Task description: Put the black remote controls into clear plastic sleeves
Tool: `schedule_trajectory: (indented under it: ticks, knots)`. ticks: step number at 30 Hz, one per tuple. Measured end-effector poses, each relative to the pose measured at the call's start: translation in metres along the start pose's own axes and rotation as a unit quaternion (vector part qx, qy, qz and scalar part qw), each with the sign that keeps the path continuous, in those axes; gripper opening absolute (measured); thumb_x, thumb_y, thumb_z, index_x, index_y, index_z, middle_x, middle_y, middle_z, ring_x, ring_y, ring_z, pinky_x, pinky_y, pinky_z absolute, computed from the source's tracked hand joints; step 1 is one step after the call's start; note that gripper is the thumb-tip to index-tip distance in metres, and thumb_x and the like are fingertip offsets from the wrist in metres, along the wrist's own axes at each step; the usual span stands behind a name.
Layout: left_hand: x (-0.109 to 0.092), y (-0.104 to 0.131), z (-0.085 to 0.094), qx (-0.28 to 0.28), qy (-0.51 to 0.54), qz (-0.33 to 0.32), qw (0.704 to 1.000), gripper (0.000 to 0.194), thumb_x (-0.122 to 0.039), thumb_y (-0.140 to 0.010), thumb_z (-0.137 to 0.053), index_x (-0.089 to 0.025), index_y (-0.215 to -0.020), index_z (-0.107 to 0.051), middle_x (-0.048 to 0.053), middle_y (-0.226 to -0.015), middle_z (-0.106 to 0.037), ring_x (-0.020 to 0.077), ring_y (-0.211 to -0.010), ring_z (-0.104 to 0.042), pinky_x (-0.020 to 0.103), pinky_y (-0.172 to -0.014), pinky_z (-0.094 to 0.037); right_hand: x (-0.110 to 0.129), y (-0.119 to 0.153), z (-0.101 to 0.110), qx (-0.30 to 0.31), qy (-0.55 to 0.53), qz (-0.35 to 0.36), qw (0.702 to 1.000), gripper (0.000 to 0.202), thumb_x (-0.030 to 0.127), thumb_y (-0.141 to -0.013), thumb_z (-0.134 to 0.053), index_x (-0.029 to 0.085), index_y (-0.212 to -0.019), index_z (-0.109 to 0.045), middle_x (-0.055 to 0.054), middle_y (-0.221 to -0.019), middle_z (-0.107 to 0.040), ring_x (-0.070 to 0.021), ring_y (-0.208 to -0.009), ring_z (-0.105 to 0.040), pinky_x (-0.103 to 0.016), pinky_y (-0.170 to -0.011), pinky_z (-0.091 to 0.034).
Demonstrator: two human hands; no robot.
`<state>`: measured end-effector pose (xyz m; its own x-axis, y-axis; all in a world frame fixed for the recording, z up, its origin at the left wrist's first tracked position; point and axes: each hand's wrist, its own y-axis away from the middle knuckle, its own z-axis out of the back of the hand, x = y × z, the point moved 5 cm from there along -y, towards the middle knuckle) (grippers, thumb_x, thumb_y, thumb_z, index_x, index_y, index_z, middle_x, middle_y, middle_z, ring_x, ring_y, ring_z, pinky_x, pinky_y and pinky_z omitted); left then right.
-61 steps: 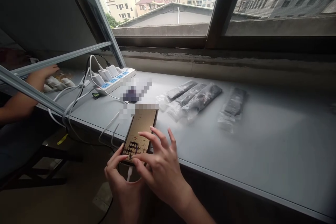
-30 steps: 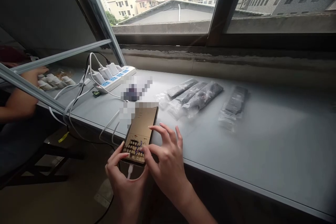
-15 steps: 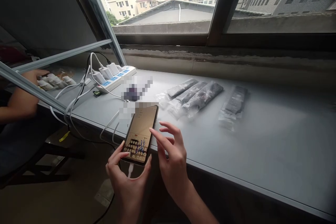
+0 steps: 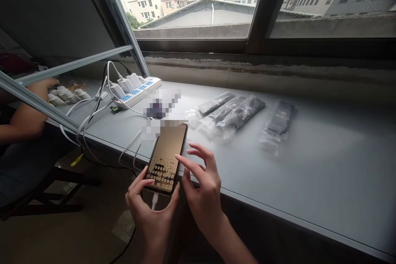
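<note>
My left hand (image 4: 151,210) grips a smartphone (image 4: 168,144) by its lower end, fingers on one side and thumb on the other. A keyboard fills the lower part of the lit screen. A white charging cable (image 4: 155,201) is plugged into the phone's bottom edge. My right hand (image 4: 202,177) hovers at the phone's right side with fingers apart and holds nothing. Its index fingertip is over the screen's right edge; I cannot tell whether it touches the glass. The phone is tilted up in front of the table's front edge.
On the grey table (image 4: 309,189) lie several dark items in clear plastic bags (image 4: 238,113). A white power strip (image 4: 139,90) with chargers and trailing cables stands at the left. Beyond a metal frame (image 4: 74,62) are a co-worker's arm (image 4: 31,113) and small white bottles (image 4: 66,94).
Blue strokes over the phone's keyboard and lines of text higher on the screen have disappeared. My right index finger has shifted slightly down and left. My left hand keeps its hold.
</note>
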<state>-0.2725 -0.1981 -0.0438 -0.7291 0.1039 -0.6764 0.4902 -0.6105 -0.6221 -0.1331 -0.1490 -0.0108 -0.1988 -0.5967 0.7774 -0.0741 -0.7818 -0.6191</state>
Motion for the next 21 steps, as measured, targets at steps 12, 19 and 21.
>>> schedule_trajectory:
  ticks: [12,19,21]
  knots:
    - [0.0058,0.0004,0.0006,0.011,0.014,0.007,1.0,0.051,-0.032,-0.061,-0.081,-0.024,-0.099,-0.049,0.009,-0.124,-0.056,0.0266,-0.114,-0.054,0.054,-0.103,-0.041,0.0005,0.0005,-0.001,0.019,0.02,-0.005,1.0,0.047,-0.003,-0.079,-0.04,0.022,-0.107,-0.069,-0.011,-0.129,-0.052,-0.0195,-0.11,-0.057,-0.031,-0.078,-0.058]
    - [0.0039,0.0008,0.0008,0.012,0.004,0.005,1.0,0.052,-0.033,-0.06,-0.082,-0.023,-0.1,-0.049,0.01,-0.122,-0.056,0.0269,-0.113,-0.054,0.053,-0.102,-0.042,0.0016,0.0005,-0.0012,0.031,0.056,0.005,0.998,0.049,-0.005,-0.079,-0.037,0.022,-0.105,-0.069,-0.01,-0.126,-0.052,-0.0192,-0.109,-0.055,-0.033,-0.083,-0.055]
    - [0.0023,0.0011,0.0011,0.013,0.006,0.01,1.0,0.051,-0.032,-0.062,-0.081,-0.023,-0.1,-0.048,0.01,-0.122,-0.055,0.0267,-0.114,-0.054,0.053,-0.101,-0.042,0.0027,0.0006,-0.0024,0.042,0.066,0.012,0.997,0.049,-0.005,-0.079,-0.037,0.021,-0.105,-0.069,-0.01,-0.127,-0.052,-0.0204,-0.113,-0.052,-0.035,-0.086,-0.054]
